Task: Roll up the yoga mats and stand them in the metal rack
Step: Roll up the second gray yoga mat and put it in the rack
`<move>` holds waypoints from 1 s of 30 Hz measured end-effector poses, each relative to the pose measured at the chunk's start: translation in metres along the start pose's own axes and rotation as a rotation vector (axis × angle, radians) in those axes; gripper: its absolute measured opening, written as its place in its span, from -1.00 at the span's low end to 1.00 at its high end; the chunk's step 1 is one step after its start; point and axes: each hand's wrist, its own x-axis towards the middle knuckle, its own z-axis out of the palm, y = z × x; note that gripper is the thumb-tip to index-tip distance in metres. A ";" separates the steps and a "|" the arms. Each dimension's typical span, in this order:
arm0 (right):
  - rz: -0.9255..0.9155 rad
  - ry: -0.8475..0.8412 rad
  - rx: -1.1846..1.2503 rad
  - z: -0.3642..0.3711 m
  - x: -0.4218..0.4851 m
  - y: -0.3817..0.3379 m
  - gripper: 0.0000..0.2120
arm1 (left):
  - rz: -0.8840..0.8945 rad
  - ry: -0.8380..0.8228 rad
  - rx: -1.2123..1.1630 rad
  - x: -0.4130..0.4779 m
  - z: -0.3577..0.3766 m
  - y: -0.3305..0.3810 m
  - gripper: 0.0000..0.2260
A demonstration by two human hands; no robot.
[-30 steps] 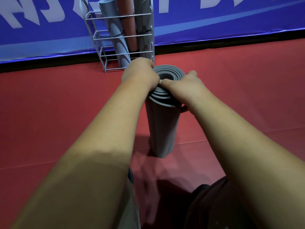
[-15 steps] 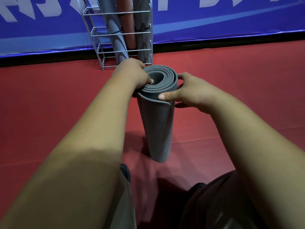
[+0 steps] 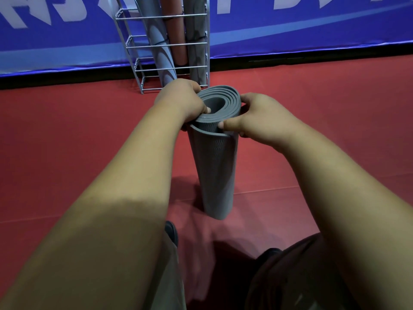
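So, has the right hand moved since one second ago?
Yes. Judged against the metal rack, the right hand has shifted rightward, off the top of the grey mat roll onto its side.

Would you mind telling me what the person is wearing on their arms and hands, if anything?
Nothing shows on them. The left hand and right hand have no gloves, and no ring, watch or wristband is visible. The left forearm and right forearm are uncovered, with no sleeve as far up as the picture reaches.
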 end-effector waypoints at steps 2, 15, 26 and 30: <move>0.067 0.004 0.072 -0.001 -0.003 -0.006 -0.70 | 0.016 0.006 0.001 -0.001 0.001 0.001 -0.77; 0.219 0.198 -0.225 0.014 0.010 -0.019 -0.52 | 0.090 -0.030 -0.062 -0.006 0.006 0.006 -0.76; 0.187 0.255 -0.096 0.016 0.009 -0.017 -0.65 | 0.199 -0.142 -0.161 -0.003 0.006 0.008 -0.24; 0.177 0.252 -0.085 0.018 0.008 -0.019 -0.64 | 0.185 -0.157 -0.095 -0.003 0.003 0.009 -0.52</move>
